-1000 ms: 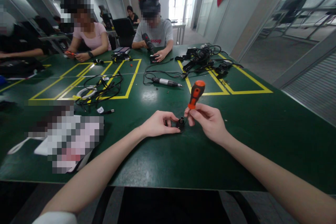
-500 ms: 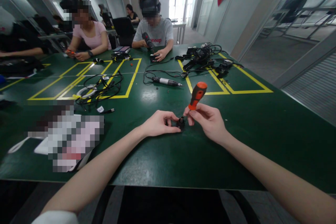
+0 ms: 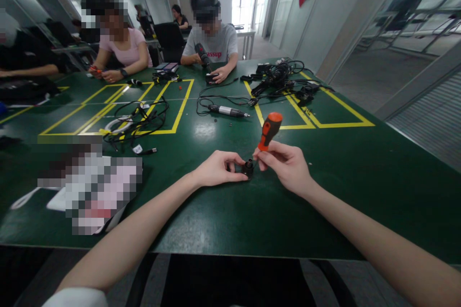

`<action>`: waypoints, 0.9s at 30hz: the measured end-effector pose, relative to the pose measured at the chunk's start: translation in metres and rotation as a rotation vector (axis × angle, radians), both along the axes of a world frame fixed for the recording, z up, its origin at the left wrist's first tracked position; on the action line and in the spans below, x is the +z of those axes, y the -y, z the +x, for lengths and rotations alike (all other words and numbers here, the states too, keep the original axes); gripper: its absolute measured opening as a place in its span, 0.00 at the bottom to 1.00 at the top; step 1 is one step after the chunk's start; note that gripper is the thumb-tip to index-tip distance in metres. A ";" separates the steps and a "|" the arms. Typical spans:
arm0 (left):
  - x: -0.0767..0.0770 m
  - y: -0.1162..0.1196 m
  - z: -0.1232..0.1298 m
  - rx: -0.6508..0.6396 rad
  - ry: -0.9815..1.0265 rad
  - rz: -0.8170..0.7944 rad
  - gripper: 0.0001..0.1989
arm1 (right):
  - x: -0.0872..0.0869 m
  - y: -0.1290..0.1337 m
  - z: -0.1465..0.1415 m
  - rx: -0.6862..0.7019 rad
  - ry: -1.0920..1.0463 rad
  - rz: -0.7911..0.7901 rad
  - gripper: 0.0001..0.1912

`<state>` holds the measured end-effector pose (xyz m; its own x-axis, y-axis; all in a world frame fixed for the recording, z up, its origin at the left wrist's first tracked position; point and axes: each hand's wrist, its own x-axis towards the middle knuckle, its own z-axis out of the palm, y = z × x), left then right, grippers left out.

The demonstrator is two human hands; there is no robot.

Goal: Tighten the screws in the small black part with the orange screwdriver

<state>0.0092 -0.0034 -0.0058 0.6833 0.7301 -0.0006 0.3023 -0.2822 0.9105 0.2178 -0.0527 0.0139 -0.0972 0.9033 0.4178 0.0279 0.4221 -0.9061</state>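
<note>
Between the thumb and index finger of my left hand [image 3: 221, 169] is a small round black part [image 3: 248, 168], resting on the green table. An upright ring or tube shows on its top; its exact kind is too small to make out. My right hand [image 3: 286, 165] is closed around the lower end of a screwdriver [image 3: 270, 130] with an orange and dark grey handle. The handle points up and leans slightly right. Its tip is down beside the black part; whether the two touch I cannot tell.
A silver and black electric screwdriver [image 3: 227, 111] with a cord lies ahead. Tangled black cables [image 3: 277, 79] are at the back right, more looped cables [image 3: 139, 120] at the left. A blurred pouch-like item [image 3: 108, 192] lies near left. Across the table a person [image 3: 211, 41] holds a power drill [image 3: 203, 56].
The screwdriver's handle has tilted and turned slightly in my right hand, its top shifting a little to the left. My left hand and the black part stay in place.
</note>
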 end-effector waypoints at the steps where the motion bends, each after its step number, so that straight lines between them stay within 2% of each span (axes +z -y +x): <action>1: 0.000 0.000 0.000 0.000 0.002 0.003 0.17 | -0.001 0.000 0.000 0.007 -0.003 -0.004 0.21; 7: -0.002 -0.001 0.001 -0.004 0.006 0.004 0.17 | -0.004 0.000 0.002 0.056 -0.066 -0.016 0.20; 16: 0.001 0.000 0.000 0.007 -0.022 0.006 0.17 | -0.002 0.000 0.001 0.000 -0.024 -0.015 0.21; 23: -0.001 0.000 0.000 0.009 -0.012 0.008 0.17 | -0.002 0.001 0.001 0.044 -0.039 -0.004 0.20; 27: 0.000 0.000 0.000 0.004 -0.007 0.016 0.18 | -0.001 0.002 0.000 0.013 -0.026 -0.001 0.20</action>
